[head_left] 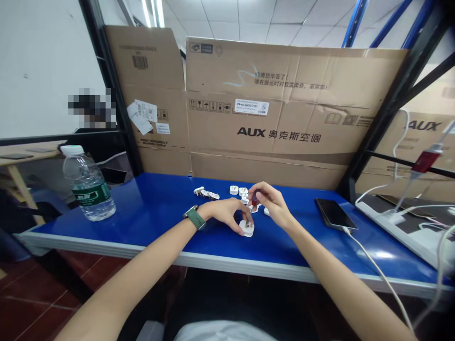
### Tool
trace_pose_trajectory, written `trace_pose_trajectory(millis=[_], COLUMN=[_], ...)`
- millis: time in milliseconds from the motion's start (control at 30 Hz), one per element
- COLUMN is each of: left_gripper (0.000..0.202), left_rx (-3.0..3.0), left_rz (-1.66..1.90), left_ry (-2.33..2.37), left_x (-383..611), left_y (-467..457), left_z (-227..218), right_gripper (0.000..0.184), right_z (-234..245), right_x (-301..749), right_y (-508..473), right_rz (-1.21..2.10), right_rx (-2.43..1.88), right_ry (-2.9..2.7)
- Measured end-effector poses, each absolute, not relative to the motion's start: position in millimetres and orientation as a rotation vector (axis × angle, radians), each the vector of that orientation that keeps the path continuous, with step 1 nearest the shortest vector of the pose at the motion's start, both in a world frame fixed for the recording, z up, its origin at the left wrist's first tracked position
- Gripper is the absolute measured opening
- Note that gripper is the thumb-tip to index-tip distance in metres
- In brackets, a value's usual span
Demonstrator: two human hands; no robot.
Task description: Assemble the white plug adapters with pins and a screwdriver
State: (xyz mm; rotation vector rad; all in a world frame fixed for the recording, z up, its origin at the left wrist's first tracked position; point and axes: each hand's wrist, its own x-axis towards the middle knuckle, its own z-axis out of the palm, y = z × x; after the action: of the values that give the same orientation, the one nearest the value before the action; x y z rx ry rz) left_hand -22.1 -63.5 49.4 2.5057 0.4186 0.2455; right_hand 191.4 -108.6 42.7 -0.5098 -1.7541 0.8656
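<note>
My left hand [227,213], with a green watch on its wrist, is closed around a white plug [247,228] that rests on the blue table [149,213]. In my right hand [270,201] I pinch a small red-handled screwdriver [251,208], held upright with its tip down on the plug. Several more white plugs [239,190] lie just behind my hands. Another plug part [206,192] lies to their left.
A water bottle [88,184] stands at the table's left end. A black phone [336,214] lies on the right with a white cable running off the front edge. Cardboard boxes [270,109] wall the back. A power strip [401,222] sits far right. A person sits behind on the left.
</note>
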Motion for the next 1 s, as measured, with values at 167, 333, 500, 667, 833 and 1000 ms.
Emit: trace_pose_trajectory(millis=[167,333,500,667,833,1000], left_gripper=[0.045,0.043,0.045,0.038,0.04,0.046], left_rx=[2.5,2.516,2.6,2.684,2.613,2.346], left_rz=[0.266,0.269,0.235,0.343,0.904,1.115], left_ry=[0.403,0.409,0.456,0.362,0.533,0.566], left_x=[-22.5,-22.7,-21.5,-20.9,-21.0,-17.6], left_y=[-61.1,-64.2,-71.3,-65.1,-53.5,-50.0], left_z=[46.8,48.4,51.2,48.8,48.0,44.4], right_gripper=[0.031,0.03,0.031,0.037,0.035,0.033], right_z=[44.7,43.2,38.4,35.7,35.3,38.5], right_x=[192.9,193.1,198.6,205.9,210.1,205.6], right_y=[-109.7,-108.8,-101.8,-91.3,-84.9,-94.7], right_rz=[0.825,0.801,0.625,0.506,0.653,0.923], right_rx=[-0.522,-0.564,-0.754,-0.917,-1.003,-1.063], right_ry=[-1.645,-1.691,-1.741,-1.683,-1.695,-1.781])
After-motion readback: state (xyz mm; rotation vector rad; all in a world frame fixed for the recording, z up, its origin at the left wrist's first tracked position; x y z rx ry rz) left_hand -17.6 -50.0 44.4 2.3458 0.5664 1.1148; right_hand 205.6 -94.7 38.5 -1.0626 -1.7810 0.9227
